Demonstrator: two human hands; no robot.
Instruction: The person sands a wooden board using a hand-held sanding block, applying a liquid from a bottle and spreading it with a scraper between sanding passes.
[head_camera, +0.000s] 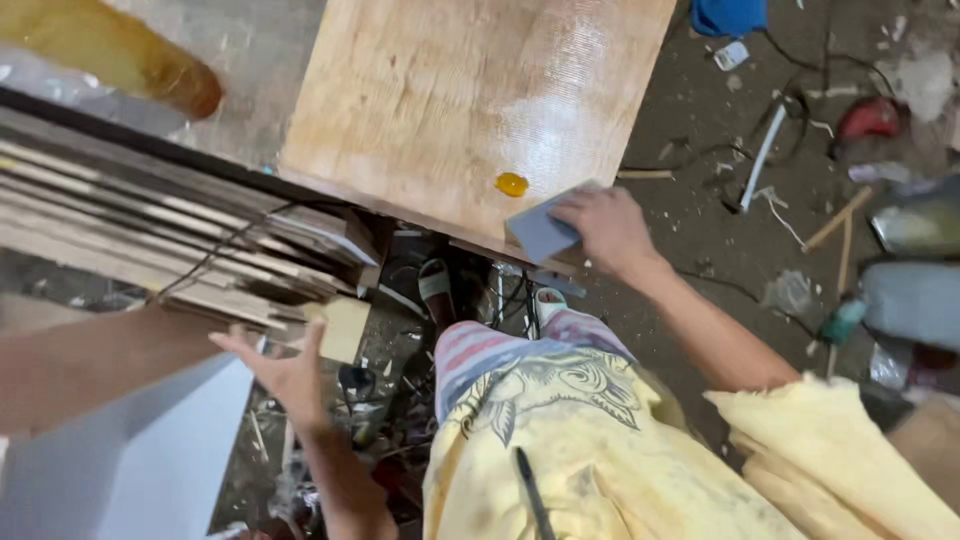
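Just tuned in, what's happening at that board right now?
A person stands over a plywood board in a cluttered workshop. The right hand holds a grey-blue flat spreader at the board's near edge, just beside a small amber blob of glue. The left hand is open and empty, hovering near a stack of wood sheets. The glue blob looks unspread, though the board is shiny nearby.

A flat grey rectangular spreader card (541, 232) lies tilted at the near edge of a pale plywood board (450, 100), one corner overhanging the edge. Just beside it on the board sits a small round blob of amber glue (512, 184), glossy and unspread.
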